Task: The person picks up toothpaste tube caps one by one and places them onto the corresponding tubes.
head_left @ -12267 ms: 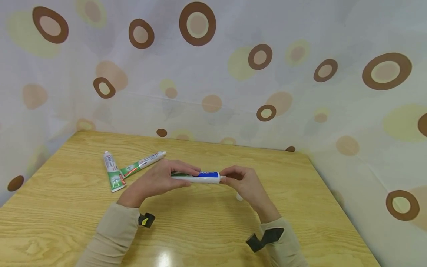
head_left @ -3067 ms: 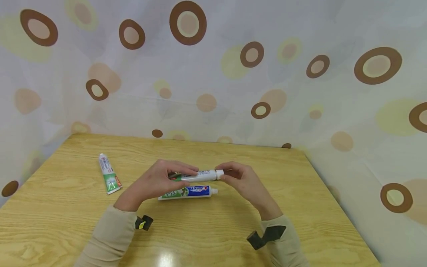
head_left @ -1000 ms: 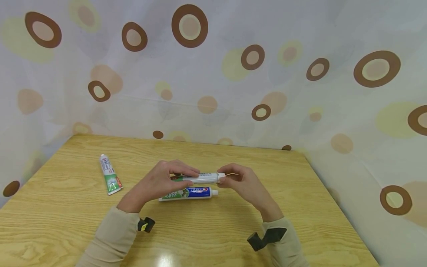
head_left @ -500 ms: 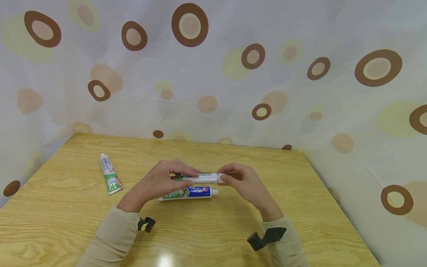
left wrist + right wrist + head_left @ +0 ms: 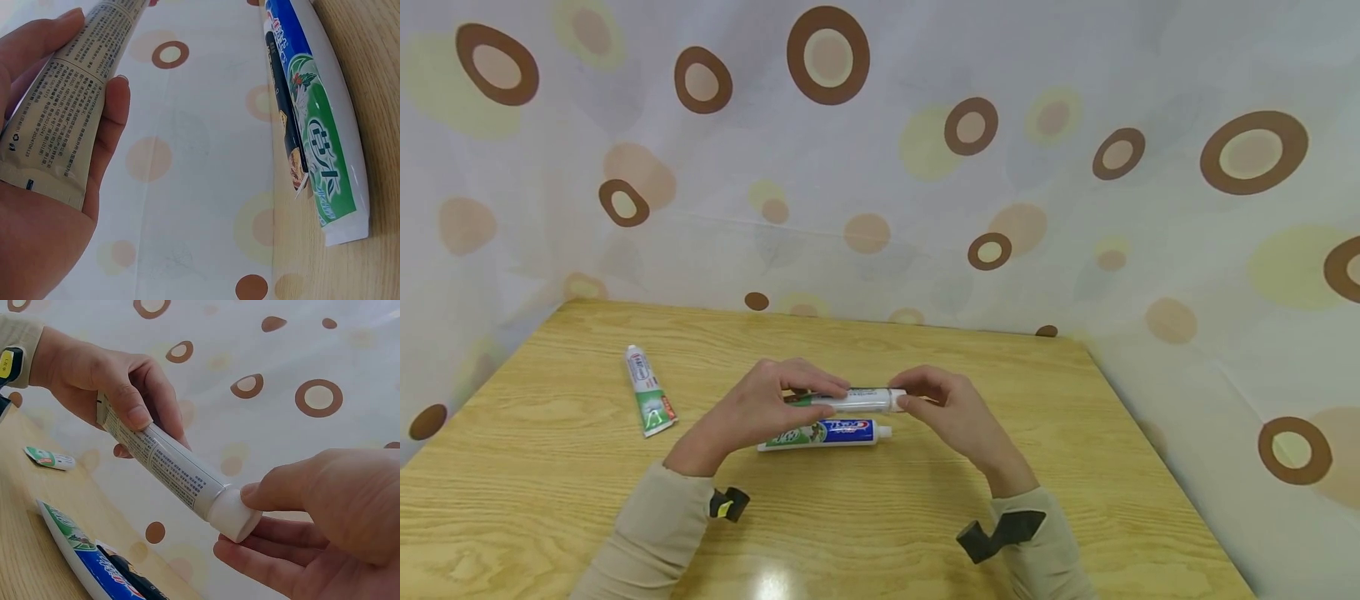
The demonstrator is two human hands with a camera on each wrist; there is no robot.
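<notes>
Showing at centre is a pale toothpaste tube (image 5: 861,401), held raised above the wooden surface (image 5: 850,533) between both hands. The left hand (image 5: 752,408) grips the body toward the tail, thumb on one side and fingers on the other, with the flat crimped end against the palm. The right hand (image 5: 951,417) pinches the white cap (image 5: 228,519), thumb on its near side, fingers closed in on the far side and below; neither set of fingers stands wide.

Assessed handling: likely light, with a soft, squeezable wall, somewhat slick, and little risk of breakage. The cap appears stiff and suits a fingertip hold; the body is best held with moderate pressure, since hard squeezing could push out the contents.

A blue-and-green tube (image 5: 842,432) lies just beside the held one, on the person's side, beneath it; a dark, slim item (image 5: 284,106) lies alongside that.
</notes>
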